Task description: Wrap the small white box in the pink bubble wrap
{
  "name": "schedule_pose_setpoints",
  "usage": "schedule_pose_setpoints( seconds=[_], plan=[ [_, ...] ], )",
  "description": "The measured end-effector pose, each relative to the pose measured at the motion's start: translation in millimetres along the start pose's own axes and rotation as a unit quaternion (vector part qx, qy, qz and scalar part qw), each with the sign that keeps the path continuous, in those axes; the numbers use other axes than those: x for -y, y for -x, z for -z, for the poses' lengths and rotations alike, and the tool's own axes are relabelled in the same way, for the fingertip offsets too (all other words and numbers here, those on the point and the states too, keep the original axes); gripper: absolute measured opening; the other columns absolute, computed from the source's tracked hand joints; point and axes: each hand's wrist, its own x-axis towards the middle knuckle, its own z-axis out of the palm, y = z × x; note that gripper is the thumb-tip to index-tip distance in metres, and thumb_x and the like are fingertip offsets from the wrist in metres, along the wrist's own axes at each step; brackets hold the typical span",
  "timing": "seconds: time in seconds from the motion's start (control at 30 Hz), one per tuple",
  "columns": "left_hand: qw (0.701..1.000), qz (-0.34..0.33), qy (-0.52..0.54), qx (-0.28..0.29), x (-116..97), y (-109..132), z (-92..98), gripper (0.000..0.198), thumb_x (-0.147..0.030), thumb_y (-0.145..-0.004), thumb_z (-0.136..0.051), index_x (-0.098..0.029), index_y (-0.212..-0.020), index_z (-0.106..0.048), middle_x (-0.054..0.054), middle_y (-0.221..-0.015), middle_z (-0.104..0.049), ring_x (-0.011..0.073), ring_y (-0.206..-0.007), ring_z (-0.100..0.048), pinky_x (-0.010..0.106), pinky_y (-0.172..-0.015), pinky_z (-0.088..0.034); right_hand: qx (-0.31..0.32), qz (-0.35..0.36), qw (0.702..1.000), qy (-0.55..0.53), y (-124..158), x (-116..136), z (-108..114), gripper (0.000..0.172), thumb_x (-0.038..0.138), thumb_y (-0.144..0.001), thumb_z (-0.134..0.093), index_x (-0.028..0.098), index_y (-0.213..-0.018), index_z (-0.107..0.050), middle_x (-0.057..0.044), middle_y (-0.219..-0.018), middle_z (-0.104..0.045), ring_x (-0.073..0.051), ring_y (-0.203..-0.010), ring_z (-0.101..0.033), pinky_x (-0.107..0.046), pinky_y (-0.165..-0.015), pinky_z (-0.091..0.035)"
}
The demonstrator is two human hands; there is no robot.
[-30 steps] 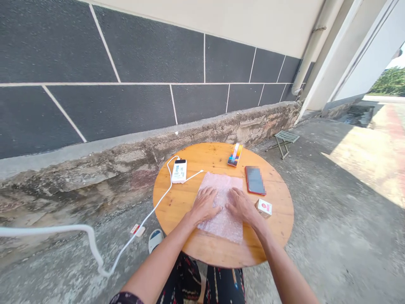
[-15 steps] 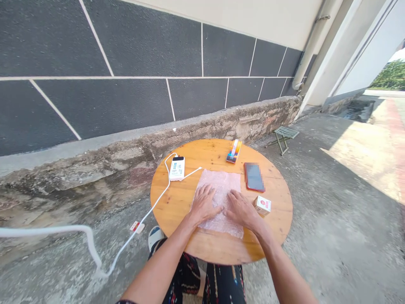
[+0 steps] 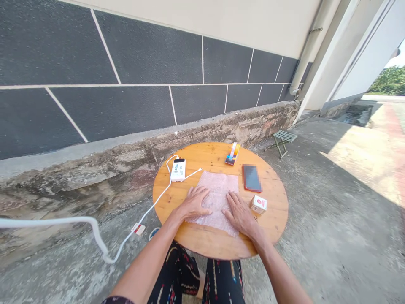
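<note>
A sheet of pinkish bubble wrap (image 3: 218, 194) lies flat on the round wooden table (image 3: 202, 245). My left hand (image 3: 195, 203) rests on the sheet's left side, fingers spread. On its right side lies my right hand (image 3: 239, 212), also with spread fingers and palm down. Just right of that hand stands a small white and tan box (image 3: 258, 204). Behind the box is a dark phone with a reddish edge (image 3: 252, 178), partly pixelated.
A white power strip (image 3: 178, 169) with a white cable (image 3: 155, 203) sits at the table's left. A tape dispenser (image 3: 233, 153) stands at the back. Beyond the table are a folding stool (image 3: 284, 136) and a tiled wall (image 3: 133, 105).
My left hand has slid left across the bubble wrap, so the hands are farther apart. The whole view has shifted slightly.
</note>
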Motion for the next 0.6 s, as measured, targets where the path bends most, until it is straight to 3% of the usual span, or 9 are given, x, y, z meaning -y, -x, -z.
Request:
schedule_pose_setpoints(
  seconds=[0.1,0.27,0.6],
  plan=[
    [0.999,0.034,-0.018,-0.003,0.8,12.8,0.3,0.084,-0.049,-0.066,-0.066,-0.021,-0.139,-0.034,0.011,-0.148,-0.03,0.0295,-0.139,-0.02,0.05,-0.113,-0.011,-0.014,0.003,1.0,-0.011,2.4,0.3,2.2,0.061,0.043,-0.088,-0.045,0.008,-0.137,-0.038,-0.018,-0.143,-0.037,-0.027,-0.135,-0.029,-0.046,-0.109,-0.027],
    [0.995,0.045,-0.05,-0.078,-9.5,37.3,-13.0,0.06,-0.044,-0.078,-0.056,-0.024,-0.133,-0.043,0.007,-0.146,-0.035,0.028,-0.138,-0.021,0.048,-0.113,-0.014,-0.049,0.006,0.999,-0.007,5.6,0.3,2.8,0.06,0.044,-0.088,-0.045,0.008,-0.136,-0.039,-0.017,-0.144,-0.037,-0.028,-0.133,-0.031,-0.045,-0.108,-0.029],
    [0.987,0.103,-0.059,-0.108,-18.7,49.7,-27.9,0.061,-0.047,-0.075,-0.059,-0.025,-0.131,-0.046,0.006,-0.146,-0.035,0.03,-0.137,-0.023,0.055,-0.112,-0.013,-0.073,0.0,0.997,-0.02,6.6,-3.3,-1.6,0.055,0.042,-0.086,-0.048,0.009,-0.131,-0.045,-0.016,-0.138,-0.044,-0.028,-0.127,-0.038,-0.044,-0.105,-0.032]
  ],
)
